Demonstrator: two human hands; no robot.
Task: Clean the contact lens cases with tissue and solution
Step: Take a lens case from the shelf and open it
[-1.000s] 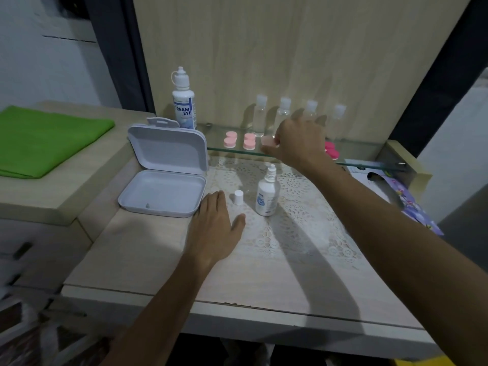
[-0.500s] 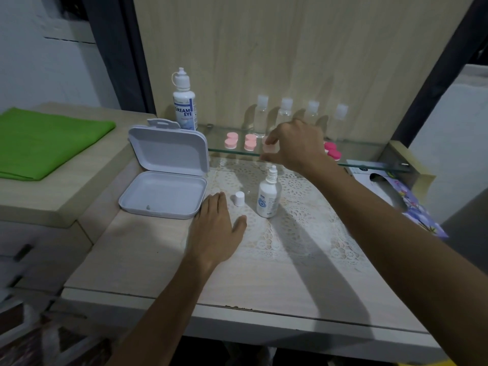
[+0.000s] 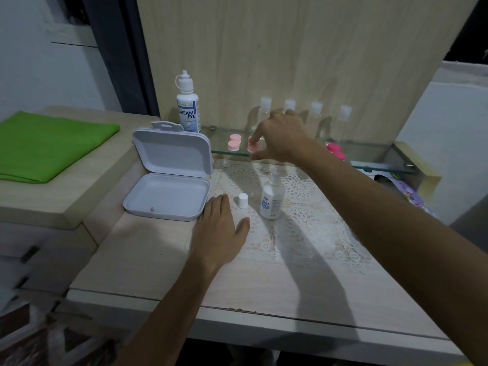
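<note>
Reaching over the glass shelf, the right hand is seen further left along it than half a second ago, when it was held above a case nearer the shelf's middle. A pale pink contact lens case on the shelf is now touched by the fingertips, with the thumb below at the shelf's front edge; whether the case is actually pinched cannot be told, since part of it is covered by the fingers. A second pale pink case is left just to its left on the shelf, untouched. A darker pink case is seen further right on the shelf, partly cut off by the forearm.

The left hand has not been moved: it is laid flat, fingers straight and together, on the tabletop below the shelf, just beside the open white box. The small white cap and the uncapped solution bottle are kept in front of the shelf, on the lace mat, as before.

At the shelf's left end the tall labelled bottle is stood. Four clear small bottles are lined along the back of the shelf; two are largely hidden behind the right hand. A patterned box below the shelf's right end is hard to make out.
</note>
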